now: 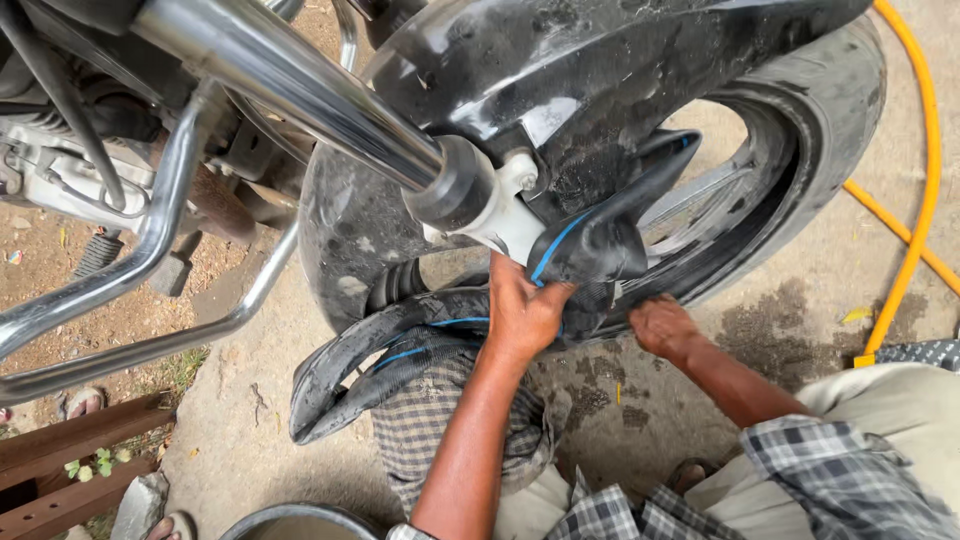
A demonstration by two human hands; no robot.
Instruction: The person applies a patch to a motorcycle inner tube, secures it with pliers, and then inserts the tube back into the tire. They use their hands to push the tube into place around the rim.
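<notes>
A motorcycle front wheel with a black tyre (830, 110) and mudguard (560, 60) fills the upper view, held by a chrome fork leg (300, 90). A limp black inner tube (370, 360) with a thin blue stripe hangs out from between tyre and rim. My left hand (520, 315) grips a folded part of the tube just below the fork's lower end. My right hand (662, 325) presses against the lower edge of the tyre, fingers tucked toward the rim, and I cannot tell whether it holds anything.
Chrome crash-guard bars (150, 250) and engine parts sit at the left. A yellow hose (915, 200) curves over the concrete at the right. A dark bucket rim (300, 520) shows at the bottom. Wooden planks (70, 450) lie at the lower left, beside someone's sandalled foot (80, 402).
</notes>
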